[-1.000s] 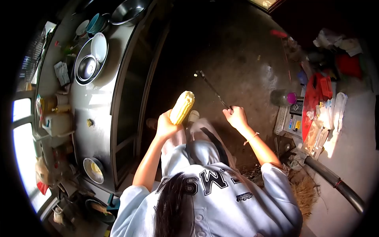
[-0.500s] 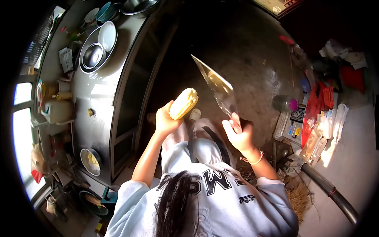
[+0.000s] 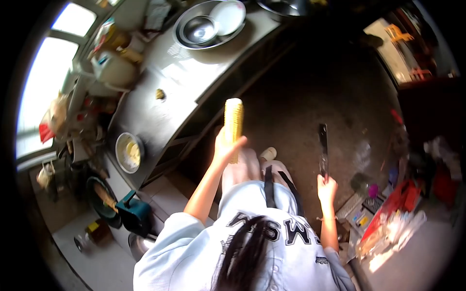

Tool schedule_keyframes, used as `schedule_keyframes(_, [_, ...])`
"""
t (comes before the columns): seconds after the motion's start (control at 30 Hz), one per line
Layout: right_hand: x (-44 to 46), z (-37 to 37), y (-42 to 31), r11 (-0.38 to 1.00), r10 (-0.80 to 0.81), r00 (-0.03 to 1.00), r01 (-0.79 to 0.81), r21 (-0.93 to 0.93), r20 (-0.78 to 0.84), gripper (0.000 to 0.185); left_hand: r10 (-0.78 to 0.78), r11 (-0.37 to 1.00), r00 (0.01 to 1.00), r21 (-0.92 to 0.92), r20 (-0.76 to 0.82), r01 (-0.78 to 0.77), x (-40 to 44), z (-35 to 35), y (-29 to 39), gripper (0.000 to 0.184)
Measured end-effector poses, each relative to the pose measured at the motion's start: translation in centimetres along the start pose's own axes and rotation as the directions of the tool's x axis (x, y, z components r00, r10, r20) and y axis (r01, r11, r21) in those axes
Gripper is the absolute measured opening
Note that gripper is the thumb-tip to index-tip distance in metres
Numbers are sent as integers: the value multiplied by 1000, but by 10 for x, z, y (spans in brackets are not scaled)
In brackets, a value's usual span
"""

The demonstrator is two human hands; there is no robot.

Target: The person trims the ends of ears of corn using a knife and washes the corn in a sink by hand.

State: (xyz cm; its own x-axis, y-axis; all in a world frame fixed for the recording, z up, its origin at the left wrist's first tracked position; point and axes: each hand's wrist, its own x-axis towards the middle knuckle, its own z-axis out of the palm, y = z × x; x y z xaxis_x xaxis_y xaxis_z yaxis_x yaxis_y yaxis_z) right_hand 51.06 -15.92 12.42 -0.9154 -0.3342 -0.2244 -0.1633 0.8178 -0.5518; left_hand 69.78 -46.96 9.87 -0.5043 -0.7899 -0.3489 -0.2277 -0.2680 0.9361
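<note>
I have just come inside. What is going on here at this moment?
A person is beside a metal counter, holding a corn cob in the left hand and a knife in the right hand. The blade is well apart from the corn. On the counter are a bowl with pale yellow contents and a large basin holding a smaller metal bowl and a white plate.

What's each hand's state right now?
Left hand: closed, holding a corn cob.
Right hand: closed, holding a kitchen knife.
</note>
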Motion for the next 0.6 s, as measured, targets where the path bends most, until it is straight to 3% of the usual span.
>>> schedule_keyframes(0.03, [-1,5,-4,1000,11,1000,-10,-15,25,34,-46,991,997,-127,-59,38,7,-20,1,39])
schedule_keyframes(0.07, [-1,9,-8,999,24,999,-22,-34,43,32,-71,991,981,-122,-183,49,20,-44,-8,33])
schedule_keyframes(0.2, [8,45,-26,995,2,995,8,-101,99,30,-39,999,864,3,-502,47,70,-158,-46,31])
schedule_keyframes(0.27, [14,62,-42,991,-6,995,19,-131,100,30,73,971,791,223,-608,82,97,-218,-84,31])
schedule_keyframes(0.3, [18,70,-50,987,5,995,11,-159,99,30,-44,958,770,192,-636,214,105,-244,-90,39])
schedule_keyframes(0.43, [35,97,-87,974,48,996,-30,-222,80,31,-25,935,693,229,-720,271,130,-303,-97,44])
schedule_keyframes(0.5, [44,107,-105,967,79,994,-58,-249,74,31,-18,838,620,326,-784,437,134,-316,-91,46])
schedule_keyframes(0.6, [58,119,-115,969,122,991,-106,-223,58,32,27,777,597,393,-802,492,143,-327,-92,47])
